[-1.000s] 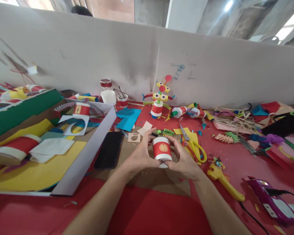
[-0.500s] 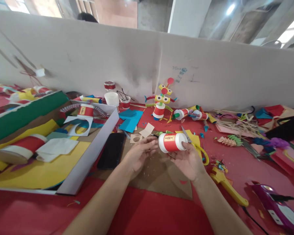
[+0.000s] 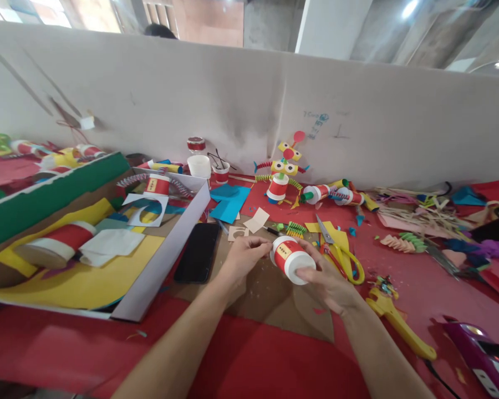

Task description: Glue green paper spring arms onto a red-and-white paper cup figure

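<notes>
A red and white paper cup piece [image 3: 289, 256] with a gold label is held above the brown cardboard [image 3: 274, 310]. My right hand [image 3: 326, 277] grips it from the right, thumb on its white end. My left hand [image 3: 243, 263] is closed at the cup's left edge, thumb and forefinger pinched together; whatever lies between the fingertips is too small to make out. Just behind the cup lie a green and yellow folded paper strip [image 3: 295, 229] and cream paper pieces [image 3: 256, 220]. Scissors with yellow handles [image 3: 351, 263] rest right of my right hand.
On the left is an open box [image 3: 137, 282] with paper and cups. A black phone [image 3: 197, 252] lies beside it. Paper-cup figures [image 3: 278, 187] stand at the back. A yellow glue gun [image 3: 399, 324] and a purple device [image 3: 478, 354] are on the right.
The cup has turned so its white end faces more toward me and lower right. My left fingers have closed into a pinch at its edge. The view has shifted slightly left.
</notes>
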`<action>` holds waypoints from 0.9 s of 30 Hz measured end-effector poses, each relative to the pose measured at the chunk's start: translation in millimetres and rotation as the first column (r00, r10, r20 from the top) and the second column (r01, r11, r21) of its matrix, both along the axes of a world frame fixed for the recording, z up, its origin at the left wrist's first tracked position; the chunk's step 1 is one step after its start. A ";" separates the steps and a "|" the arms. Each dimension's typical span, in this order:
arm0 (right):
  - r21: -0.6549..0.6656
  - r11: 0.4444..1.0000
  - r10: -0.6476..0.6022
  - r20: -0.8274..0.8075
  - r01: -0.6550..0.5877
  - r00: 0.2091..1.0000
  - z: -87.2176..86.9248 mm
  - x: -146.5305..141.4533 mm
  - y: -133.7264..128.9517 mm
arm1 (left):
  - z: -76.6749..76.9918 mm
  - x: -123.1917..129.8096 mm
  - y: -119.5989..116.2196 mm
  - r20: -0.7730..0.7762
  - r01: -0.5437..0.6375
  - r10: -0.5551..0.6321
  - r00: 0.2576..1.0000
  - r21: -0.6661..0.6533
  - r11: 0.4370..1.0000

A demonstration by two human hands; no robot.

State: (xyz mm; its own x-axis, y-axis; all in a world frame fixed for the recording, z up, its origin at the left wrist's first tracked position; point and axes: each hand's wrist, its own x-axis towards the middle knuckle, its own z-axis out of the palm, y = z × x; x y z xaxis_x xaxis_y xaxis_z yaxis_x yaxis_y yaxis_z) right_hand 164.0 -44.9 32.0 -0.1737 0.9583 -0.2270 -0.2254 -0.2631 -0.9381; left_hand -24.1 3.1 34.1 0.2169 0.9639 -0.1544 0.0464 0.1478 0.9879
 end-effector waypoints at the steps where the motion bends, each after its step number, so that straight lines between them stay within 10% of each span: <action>1: 0.007 1.000 0.026 0.017 -0.027 1.000 1.9 0.3 -0.1 | -0.2 0.3 0.2 -0.054 0.026 -0.024 0.998 0.047 0.999; 8: 0.054 0.992 0.107 0.076 -0.111 0.991 5.7 -0.5 1.2 | -2.0 4.0 -0.3 -0.344 0.145 -0.043 0.938 0.277 0.950; 17: 0.069 0.989 0.130 0.003 -0.130 0.992 3.6 6.8 4.3 | -0.6 3.4 0.3 -0.173 0.107 -0.070 0.982 0.211 0.972; 27: 0.062 0.960 0.268 0.100 -0.275 0.958 0.0 14.9 2.1 | 4.4 1.0 -3.5 -0.380 0.174 -0.029 0.924 0.355 0.919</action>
